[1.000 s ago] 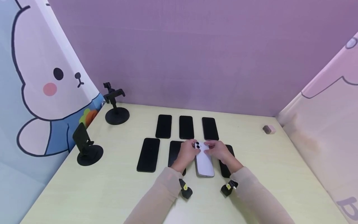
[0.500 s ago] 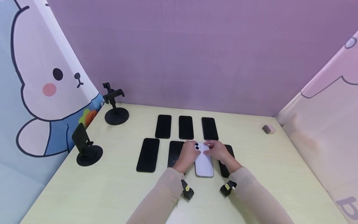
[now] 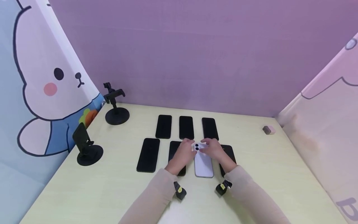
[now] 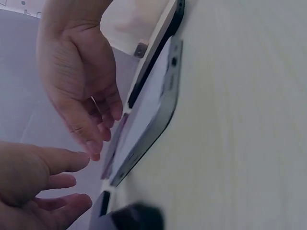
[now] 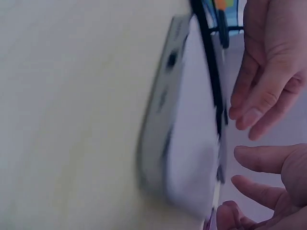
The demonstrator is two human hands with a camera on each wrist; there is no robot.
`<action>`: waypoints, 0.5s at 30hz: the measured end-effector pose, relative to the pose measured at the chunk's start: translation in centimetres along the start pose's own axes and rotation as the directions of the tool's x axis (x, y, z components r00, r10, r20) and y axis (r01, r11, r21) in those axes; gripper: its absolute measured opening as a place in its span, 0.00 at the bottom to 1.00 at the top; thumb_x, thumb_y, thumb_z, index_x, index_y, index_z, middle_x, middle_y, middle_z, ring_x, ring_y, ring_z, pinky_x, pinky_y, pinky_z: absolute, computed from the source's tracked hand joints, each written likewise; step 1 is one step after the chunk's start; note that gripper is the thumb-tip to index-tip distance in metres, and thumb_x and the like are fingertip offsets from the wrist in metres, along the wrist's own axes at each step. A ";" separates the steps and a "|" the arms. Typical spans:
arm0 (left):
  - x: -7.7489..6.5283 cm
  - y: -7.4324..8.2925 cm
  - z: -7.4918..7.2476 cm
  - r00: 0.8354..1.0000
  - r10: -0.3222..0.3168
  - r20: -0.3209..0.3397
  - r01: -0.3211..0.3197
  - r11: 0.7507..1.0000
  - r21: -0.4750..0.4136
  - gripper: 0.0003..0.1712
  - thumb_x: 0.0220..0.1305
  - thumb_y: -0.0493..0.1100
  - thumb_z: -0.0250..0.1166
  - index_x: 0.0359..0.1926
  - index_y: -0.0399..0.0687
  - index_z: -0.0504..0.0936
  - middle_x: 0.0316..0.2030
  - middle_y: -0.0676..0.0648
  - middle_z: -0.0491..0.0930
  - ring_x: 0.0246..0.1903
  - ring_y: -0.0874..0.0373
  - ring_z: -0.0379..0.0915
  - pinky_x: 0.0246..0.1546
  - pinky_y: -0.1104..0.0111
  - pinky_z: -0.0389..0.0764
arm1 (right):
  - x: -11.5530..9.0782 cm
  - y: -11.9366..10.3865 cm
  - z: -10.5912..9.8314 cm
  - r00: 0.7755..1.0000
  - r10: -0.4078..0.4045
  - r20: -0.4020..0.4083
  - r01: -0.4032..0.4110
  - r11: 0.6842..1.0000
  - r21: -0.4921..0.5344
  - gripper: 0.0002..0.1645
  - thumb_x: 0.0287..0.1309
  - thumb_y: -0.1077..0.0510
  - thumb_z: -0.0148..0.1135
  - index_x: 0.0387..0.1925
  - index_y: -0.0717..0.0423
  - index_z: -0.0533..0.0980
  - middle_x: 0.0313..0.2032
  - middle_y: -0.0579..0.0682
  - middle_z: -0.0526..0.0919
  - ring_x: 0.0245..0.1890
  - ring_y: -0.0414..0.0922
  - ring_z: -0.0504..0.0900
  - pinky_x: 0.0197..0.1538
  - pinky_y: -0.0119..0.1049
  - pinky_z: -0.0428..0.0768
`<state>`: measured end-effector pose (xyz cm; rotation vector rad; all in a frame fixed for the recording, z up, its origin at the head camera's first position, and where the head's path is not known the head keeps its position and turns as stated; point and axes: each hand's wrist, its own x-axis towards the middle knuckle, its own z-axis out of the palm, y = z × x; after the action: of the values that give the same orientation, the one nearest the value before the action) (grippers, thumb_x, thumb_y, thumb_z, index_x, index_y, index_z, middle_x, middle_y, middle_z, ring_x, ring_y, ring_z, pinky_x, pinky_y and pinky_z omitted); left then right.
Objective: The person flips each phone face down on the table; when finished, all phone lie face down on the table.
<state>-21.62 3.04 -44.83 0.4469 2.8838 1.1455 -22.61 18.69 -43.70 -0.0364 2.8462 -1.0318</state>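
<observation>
A white phone (image 3: 203, 166) lies back side up on the table, its camera lenses at the far end. My left hand (image 3: 182, 155) hovers at its upper left corner, partly over a black phone (image 3: 174, 150). Over the upper right part of the white phone is my right hand (image 3: 217, 152), with another black phone (image 3: 230, 151) partly hidden beneath that arm. In the left wrist view, the fingers of the left hand (image 4: 33, 179) are loosely spread and hold nothing. The right wrist view has the right hand (image 5: 273, 187) with parted fingers, apart from the white phone (image 5: 192, 143).
Three black phones, left (image 3: 163, 126), middle (image 3: 186, 127) and right (image 3: 210, 128), form a back row. Another black phone (image 3: 148, 155) lies at the front left. Two black phone stands, one rear (image 3: 117, 115) and one nearer (image 3: 89, 154), occupy the left side. A small block (image 3: 269, 129) sits far right.
Both hands have loosened from the white phone's upper end, the left drawing slightly left and the right a little up and left. The phone stays almost where it was, now flat.
</observation>
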 end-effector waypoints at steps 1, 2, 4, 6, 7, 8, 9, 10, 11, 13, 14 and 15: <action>-0.1 -0.2 -0.5 1.000 0.006 -0.002 -0.006 1.000 -0.006 0.26 0.60 0.37 0.69 0.58 0.32 0.77 0.55 0.35 0.73 0.55 0.44 0.70 0.56 0.58 0.72 | 0.0 -0.4 0.2 1.000 -0.015 0.001 0.015 1.000 -0.004 0.25 0.53 0.63 0.69 0.54 0.65 0.78 0.51 0.69 0.77 0.52 0.59 0.76 0.51 0.49 0.76; -0.3 -0.5 -1.0 1.000 0.010 -0.010 -0.010 1.000 -0.015 0.27 0.59 0.37 0.69 0.59 0.32 0.77 0.55 0.35 0.72 0.55 0.43 0.70 0.56 0.57 0.72 | 0.1 -0.7 0.3 1.000 -0.030 0.006 0.030 1.000 -0.008 0.25 0.53 0.62 0.69 0.54 0.65 0.78 0.51 0.70 0.77 0.52 0.60 0.76 0.51 0.50 0.76; -0.5 -1.3 -2.0 1.000 0.001 -0.022 -0.001 1.000 -0.019 0.26 0.60 0.37 0.69 0.59 0.33 0.77 0.56 0.34 0.71 0.56 0.43 0.69 0.56 0.56 0.71 | 0.1 -1.4 0.7 0.998 -0.054 0.016 0.055 0.998 -0.018 0.25 0.53 0.61 0.69 0.54 0.64 0.78 0.50 0.69 0.77 0.51 0.60 0.77 0.50 0.49 0.77; -0.7 -2.2 -2.9 0.999 -0.018 -0.034 0.018 1.000 -0.011 0.26 0.60 0.37 0.68 0.59 0.34 0.76 0.56 0.34 0.71 0.56 0.43 0.69 0.57 0.56 0.70 | 0.2 -2.0 1.1 0.998 -0.062 0.025 0.062 0.998 -0.012 0.25 0.53 0.61 0.69 0.54 0.63 0.78 0.50 0.67 0.78 0.51 0.59 0.77 0.50 0.49 0.77; -0.8 -2.7 -3.3 0.999 -0.036 -0.038 0.036 0.999 -0.007 0.26 0.61 0.37 0.68 0.59 0.34 0.76 0.56 0.34 0.71 0.57 0.43 0.69 0.58 0.56 0.70 | 0.2 -2.3 1.3 0.998 -0.060 0.031 0.060 0.998 0.002 0.25 0.53 0.61 0.70 0.54 0.62 0.78 0.50 0.67 0.78 0.51 0.59 0.77 0.50 0.49 0.77; -0.8 -3.2 -3.6 0.997 -0.055 -0.046 0.055 0.998 -0.002 0.26 0.61 0.38 0.68 0.59 0.35 0.76 0.56 0.34 0.71 0.57 0.43 0.69 0.57 0.56 0.70 | 0.2 -2.6 1.6 0.997 -0.065 0.036 0.065 0.998 0.009 0.26 0.53 0.61 0.70 0.55 0.62 0.78 0.50 0.66 0.78 0.50 0.59 0.78 0.49 0.49 0.77; -0.9 -3.6 -4.0 0.996 -0.078 -0.048 0.079 0.997 0.006 0.26 0.61 0.38 0.68 0.60 0.35 0.76 0.56 0.34 0.70 0.57 0.43 0.69 0.57 0.56 0.71 | 0.2 -2.8 1.8 0.997 -0.069 0.038 0.069 0.998 0.012 0.26 0.53 0.61 0.70 0.55 0.62 0.77 0.50 0.66 0.79 0.49 0.58 0.78 0.49 0.48 0.77; -1.0 -4.0 -4.4 0.994 -0.100 -0.052 0.101 0.995 0.011 0.26 0.62 0.38 0.68 0.60 0.35 0.76 0.56 0.33 0.70 0.56 0.43 0.70 0.57 0.56 0.71 | 0.2 -3.1 2.0 0.996 -0.074 0.042 0.073 0.997 0.021 0.26 0.53 0.61 0.70 0.55 0.62 0.77 0.50 0.66 0.79 0.49 0.58 0.78 0.49 0.48 0.77; -1.1 -4.3 -4.6 0.992 -0.114 -0.056 0.115 0.993 0.019 0.26 0.62 0.39 0.68 0.59 0.35 0.76 0.56 0.33 0.71 0.56 0.43 0.70 0.56 0.55 0.71 | 0.2 -3.3 2.2 0.996 -0.075 0.046 0.074 0.997 0.031 0.27 0.53 0.61 0.70 0.56 0.62 0.77 0.50 0.65 0.79 0.49 0.57 0.78 0.49 0.47 0.77; -1.3 -4.8 -5.2 0.989 -0.138 -0.056 0.140 0.990 0.032 0.26 0.61 0.39 0.68 0.59 0.35 0.76 0.54 0.33 0.72 0.54 0.42 0.71 0.54 0.55 0.73 | 0.3 -3.8 2.6 0.996 -0.072 0.056 0.069 0.997 0.041 0.28 0.53 0.61 0.71 0.56 0.61 0.76 0.50 0.64 0.79 0.48 0.57 0.79 0.48 0.47 0.78; -1.3 -5.0 -5.4 0.989 -0.139 -0.054 0.141 0.989 0.041 0.26 0.61 0.39 0.69 0.59 0.34 0.76 0.53 0.33 0.73 0.53 0.42 0.72 0.53 0.55 0.74 | 0.3 -4.0 2.8 0.996 -0.070 0.060 0.068 0.997 0.038 0.28 0.53 0.60 0.71 0.57 0.61 0.76 0.49 0.63 0.79 0.48 0.56 0.79 0.48 0.46 0.78; -1.3 -5.1 -5.5 0.989 -0.138 -0.050 0.140 0.989 0.043 0.26 0.61 0.39 0.69 0.59 0.34 0.76 0.51 0.33 0.74 0.51 0.42 0.73 0.52 0.54 0.74 | 0.4 -4.3 3.0 0.996 -0.069 0.065 0.066 0.997 0.035 0.29 0.53 0.59 0.71 0.57 0.60 0.76 0.49 0.63 0.79 0.47 0.56 0.79 0.47 0.46 0.78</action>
<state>-22.28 -4.59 -44.37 0.2182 2.9326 1.0844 -22.69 13.47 -43.32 -0.1620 2.7855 -1.0691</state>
